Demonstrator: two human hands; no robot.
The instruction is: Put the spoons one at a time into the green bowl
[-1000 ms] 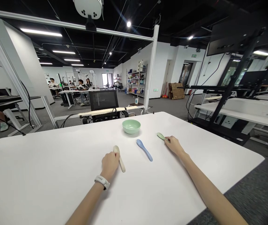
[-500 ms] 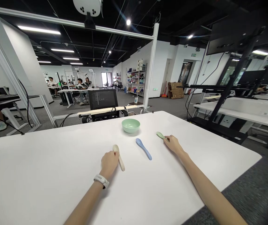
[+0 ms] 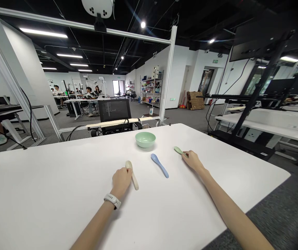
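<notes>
My left hand [image 3: 122, 180] rests on the white table [image 3: 60, 215], its fingers against the side of a cream plastic spoon [image 3: 132, 174]. A watch with a white band sits on that wrist. My right hand [image 3: 192, 160] lies farther along, with its fingertips on the handle of a pale green spoon [image 3: 179, 150]. Between my hands lies a blue spoon [image 3: 160, 166], touching neither of them. Beyond it stands an empty-looking pale green bowl [image 3: 145, 139]. Neither hand's grip can be made out.
An aluminium frame [image 3: 171, 69] rises behind the table's far edge, with a black chair [image 3: 114, 111] behind it. To the right stands a white desk [image 3: 260, 124] with black stands. Seated people [image 3: 90, 99] work at distant desks, and shelves [image 3: 151, 90] line the far wall.
The view has shifted slightly as my head moved. My hands, the spoons and the bowl keep the same places on the table.
</notes>
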